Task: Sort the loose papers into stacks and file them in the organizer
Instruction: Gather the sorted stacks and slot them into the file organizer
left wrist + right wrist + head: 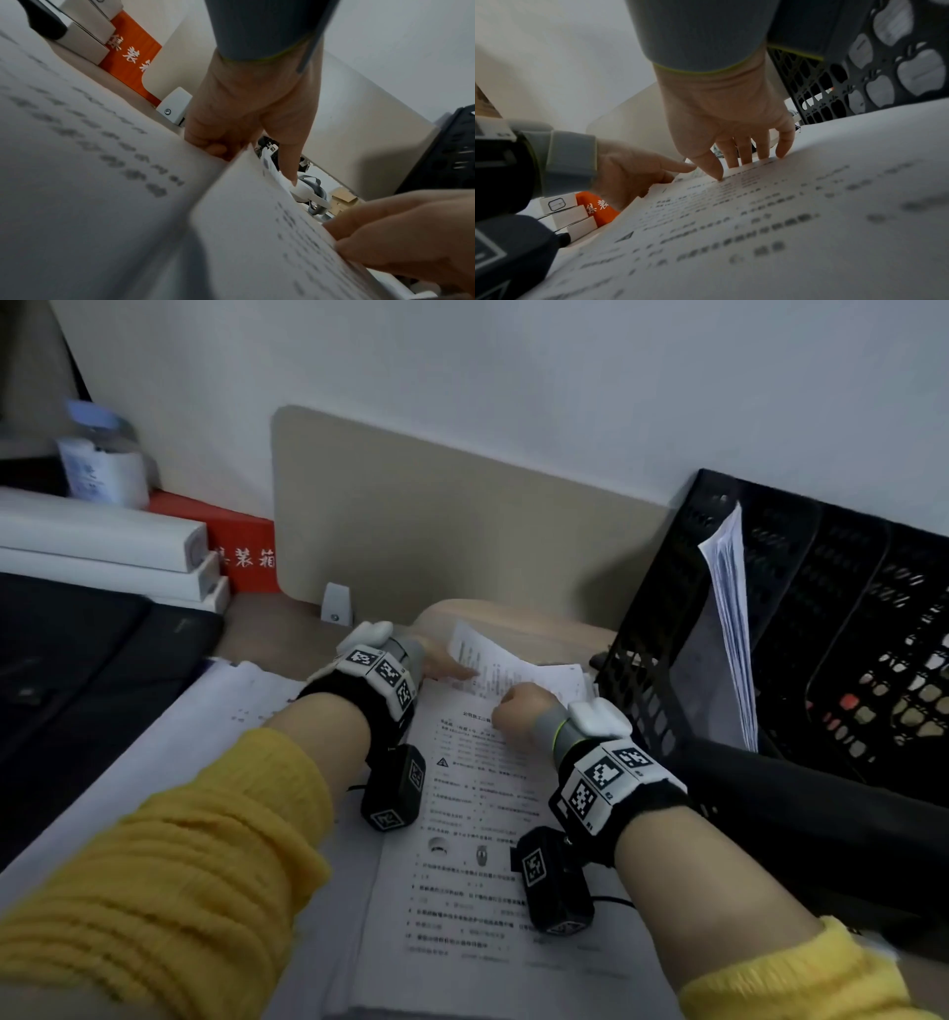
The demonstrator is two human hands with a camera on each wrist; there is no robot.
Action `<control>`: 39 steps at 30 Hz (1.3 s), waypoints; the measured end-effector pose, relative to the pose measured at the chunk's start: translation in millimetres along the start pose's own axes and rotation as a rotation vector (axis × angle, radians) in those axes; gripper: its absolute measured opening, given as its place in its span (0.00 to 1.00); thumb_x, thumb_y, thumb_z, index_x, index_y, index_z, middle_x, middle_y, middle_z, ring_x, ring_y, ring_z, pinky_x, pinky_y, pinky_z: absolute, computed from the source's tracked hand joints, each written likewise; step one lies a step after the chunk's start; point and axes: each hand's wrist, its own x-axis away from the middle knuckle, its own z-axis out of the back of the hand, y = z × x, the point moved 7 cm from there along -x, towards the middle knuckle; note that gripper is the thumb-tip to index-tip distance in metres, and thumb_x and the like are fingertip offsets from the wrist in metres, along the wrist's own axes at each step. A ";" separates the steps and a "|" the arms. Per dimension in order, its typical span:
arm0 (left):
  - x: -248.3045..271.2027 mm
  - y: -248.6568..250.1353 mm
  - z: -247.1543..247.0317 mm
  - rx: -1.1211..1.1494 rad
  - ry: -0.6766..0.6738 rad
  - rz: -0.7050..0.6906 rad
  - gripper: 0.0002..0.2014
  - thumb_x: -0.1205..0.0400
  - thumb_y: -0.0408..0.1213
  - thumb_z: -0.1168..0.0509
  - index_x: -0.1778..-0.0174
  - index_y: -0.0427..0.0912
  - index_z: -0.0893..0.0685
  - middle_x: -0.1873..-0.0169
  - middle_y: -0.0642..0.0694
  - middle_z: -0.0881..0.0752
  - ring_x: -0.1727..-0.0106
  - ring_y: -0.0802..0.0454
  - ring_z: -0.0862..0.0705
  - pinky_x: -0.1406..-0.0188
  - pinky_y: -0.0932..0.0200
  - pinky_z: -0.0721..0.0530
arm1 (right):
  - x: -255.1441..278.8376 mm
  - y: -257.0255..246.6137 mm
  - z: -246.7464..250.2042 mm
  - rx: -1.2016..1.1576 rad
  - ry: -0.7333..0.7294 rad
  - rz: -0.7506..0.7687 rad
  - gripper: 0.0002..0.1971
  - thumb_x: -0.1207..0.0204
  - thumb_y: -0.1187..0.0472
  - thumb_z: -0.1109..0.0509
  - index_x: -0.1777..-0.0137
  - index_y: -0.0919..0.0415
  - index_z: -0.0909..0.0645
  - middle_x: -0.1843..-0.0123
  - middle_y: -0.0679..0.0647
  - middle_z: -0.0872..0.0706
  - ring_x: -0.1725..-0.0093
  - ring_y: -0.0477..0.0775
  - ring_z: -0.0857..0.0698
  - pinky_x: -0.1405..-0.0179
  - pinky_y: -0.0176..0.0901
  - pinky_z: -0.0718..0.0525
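Note:
A stack of printed papers [462, 839] lies on the desk in front of me. The far end of its top sheet [493, 660] is curled up off the stack. My right hand [524, 711] pinches that far edge, with the thumb [713, 168] on the print and the fingers behind it. To its left, my left hand [444, 662] reaches one straight finger [290, 172] in behind the raised sheet [257, 233]; its other fingers curl on the page below. The black mesh organizer [821, 618] stands at the right, with a sheaf of papers [732, 618] upright in its first slot.
A second pile of paper [231, 701] lies left of the stack. White boxes [102, 541], a red box [241, 546] and a bottle [102, 454] are at the far left. A beige divider panel [436, 516] stands behind. A black curved object [796, 814] lies below the organizer.

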 end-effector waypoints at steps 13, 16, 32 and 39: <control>22.5 27.7 -1.1 -0.059 0.089 -0.140 0.18 0.17 0.42 0.33 0.34 0.36 0.20 0.43 0.45 0.17 0.34 0.44 0.19 0.30 0.51 0.24 | -3.2 4.5 2.3 -0.067 0.046 0.023 0.08 0.24 0.63 0.37 0.47 0.61 0.19 0.50 0.58 0.19 0.53 0.57 0.22 0.59 0.39 0.28; 24.1 26.6 -3.3 -0.012 0.090 -0.138 0.18 0.17 0.39 0.33 0.33 0.36 0.20 0.35 0.41 0.16 0.33 0.42 0.18 0.28 0.45 0.23 | -4.3 6.1 2.2 -0.077 0.043 0.022 0.10 0.24 0.63 0.37 0.44 0.61 0.19 0.50 0.57 0.19 0.52 0.58 0.21 0.57 0.39 0.28; 81.9 58.7 54.0 0.398 0.508 -0.543 0.12 0.15 0.38 0.35 0.40 0.39 0.13 0.57 0.48 0.16 0.55 0.52 0.19 0.54 0.62 0.24 | 7.7 12.2 11.3 -0.150 -0.018 0.030 0.17 0.20 0.61 0.35 0.32 0.60 0.22 0.39 0.57 0.20 0.39 0.59 0.20 0.42 0.44 0.21; 155.5 72.2 100.2 0.632 0.702 -0.808 0.06 0.16 0.44 0.35 0.51 0.47 0.16 0.62 0.40 0.20 0.60 0.48 0.23 0.66 0.51 0.20 | 18.6 19.0 39.9 -0.309 0.251 -0.044 0.11 0.22 0.51 0.32 0.56 0.58 0.26 0.62 0.51 0.26 0.59 0.53 0.22 0.60 0.37 0.29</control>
